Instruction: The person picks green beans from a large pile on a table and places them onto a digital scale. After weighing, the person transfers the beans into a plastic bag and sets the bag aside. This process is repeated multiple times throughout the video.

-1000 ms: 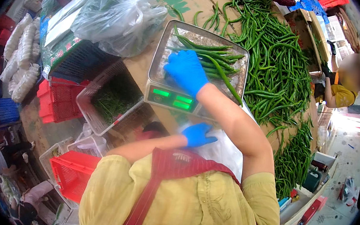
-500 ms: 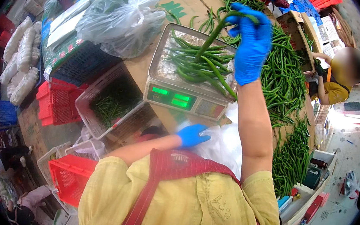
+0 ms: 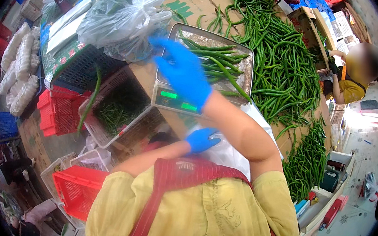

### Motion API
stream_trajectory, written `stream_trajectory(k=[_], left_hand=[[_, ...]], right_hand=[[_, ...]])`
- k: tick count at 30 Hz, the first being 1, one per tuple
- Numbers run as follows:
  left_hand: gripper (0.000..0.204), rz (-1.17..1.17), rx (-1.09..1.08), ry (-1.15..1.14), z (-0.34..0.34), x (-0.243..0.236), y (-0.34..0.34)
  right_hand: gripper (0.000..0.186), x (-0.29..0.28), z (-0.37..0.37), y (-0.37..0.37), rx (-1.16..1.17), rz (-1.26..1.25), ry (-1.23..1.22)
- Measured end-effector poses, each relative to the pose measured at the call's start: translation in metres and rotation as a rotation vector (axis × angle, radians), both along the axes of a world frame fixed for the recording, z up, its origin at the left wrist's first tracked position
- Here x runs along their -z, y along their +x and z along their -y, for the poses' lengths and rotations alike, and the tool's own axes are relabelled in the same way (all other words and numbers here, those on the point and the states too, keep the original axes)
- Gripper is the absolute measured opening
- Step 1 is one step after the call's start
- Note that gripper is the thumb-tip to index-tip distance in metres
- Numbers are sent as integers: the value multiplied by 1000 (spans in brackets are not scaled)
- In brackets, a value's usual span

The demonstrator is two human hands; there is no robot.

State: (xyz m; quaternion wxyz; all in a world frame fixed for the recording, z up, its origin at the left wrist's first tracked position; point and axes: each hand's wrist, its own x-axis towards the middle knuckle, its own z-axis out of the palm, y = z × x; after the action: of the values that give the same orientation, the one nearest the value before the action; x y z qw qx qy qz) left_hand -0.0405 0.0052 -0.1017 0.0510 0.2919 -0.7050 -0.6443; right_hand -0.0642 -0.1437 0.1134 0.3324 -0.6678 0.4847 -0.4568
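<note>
- While a lone bean (image 3: 89, 101) hangs in the air over the clear crate (image 3: 121, 111), the rest of the weighed beans (image 3: 215, 59) lie in a loose bundle on the steel pan of the scale (image 3: 177, 99), whose green display is lit.
- Right hand (image 3: 184, 72), in a blue glove, is above the scale's left edge with fingers spread and nothing in them.
- Left hand (image 3: 201, 139), also gloved in blue, sits low near the chest, fingers closed on the edge of a clear bag (image 3: 229, 151).
- Scale stands on a cardboard-covered table (image 3: 188, 4); a big heap of beans (image 3: 284, 72) spreads over it to the right.
- A knotted plastic sack (image 3: 121, 16) rests just left of the scale, on a dark crate (image 3: 82, 69).
- Red crates (image 3: 55, 109) stand lower left, another one (image 3: 75, 189) near the person's shoulder.
- Another person (image 3: 354, 81) in yellow sits at the far right.
</note>
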Motion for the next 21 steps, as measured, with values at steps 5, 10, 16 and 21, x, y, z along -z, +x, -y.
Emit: stream_trajectory(k=[5, 10, 16, 21], left_hand=[[61, 39, 11, -8, 7, -13, 5], [72, 100, 83, -27, 0, -15, -1], [66, 127, 103, -30, 8, -29, -3], [65, 136, 92, 16, 16, -33, -1]], right_hand=[[22, 70, -59, -108, 226, -710, 125], [20, 88, -82, -133, 193, -772, 119], [23, 77, -77, -168, 468, -871, 15], [32, 81, -67, -187, 256, -989, 20]])
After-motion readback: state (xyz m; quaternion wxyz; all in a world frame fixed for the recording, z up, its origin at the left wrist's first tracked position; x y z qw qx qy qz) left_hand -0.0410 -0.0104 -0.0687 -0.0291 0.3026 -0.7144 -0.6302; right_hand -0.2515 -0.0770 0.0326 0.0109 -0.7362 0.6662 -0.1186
